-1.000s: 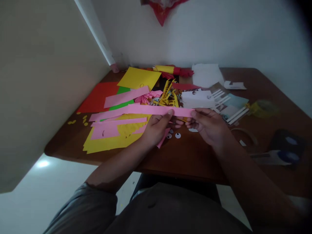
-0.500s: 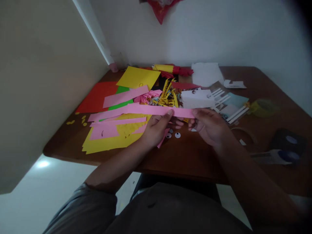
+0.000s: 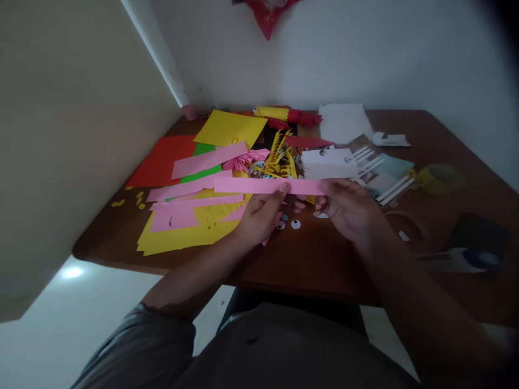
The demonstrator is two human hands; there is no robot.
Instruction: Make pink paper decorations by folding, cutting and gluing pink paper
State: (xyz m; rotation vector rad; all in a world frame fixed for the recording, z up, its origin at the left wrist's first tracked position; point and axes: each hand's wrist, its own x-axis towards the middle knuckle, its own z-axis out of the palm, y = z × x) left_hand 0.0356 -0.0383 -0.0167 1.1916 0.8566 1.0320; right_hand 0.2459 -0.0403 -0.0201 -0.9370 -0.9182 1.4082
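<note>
Fingers (image 3: 282, 189) of the left hand (image 3: 259, 213) pinch a long pink strip (image 3: 255, 186) right of its middle, thumb on top, while the right hand (image 3: 351, 210) nips the same strip by its right end; both grips are narrow, with paper between. From where I stand, the strip runs almost level through the centre of the frame, held above the bench (image 3: 308, 265), its left end lying across the view of other pink pieces (image 3: 178, 189). Just below the hands, near the centre, sit two round white paper eyes (image 3: 295, 224) with dark pupils. Yellow sheets (image 3: 162, 245) spread over the left of the bench, and behind them are a red sheet (image 3: 160, 156) and a green sheet (image 3: 198, 177). Small yellow discs (image 3: 118, 203) dot the far left. Behind the strip I see a pink pleated fan (image 3: 237, 162), yellow fringed scraps (image 3: 278, 154) and a white card (image 3: 328, 165). A yellow-and-red paper roll (image 3: 271, 113) lies at upper centre, near a white sheet (image 3: 344, 124). At lower right is a blue-and-white object (image 3: 466, 259), too blurred to name.
</note>
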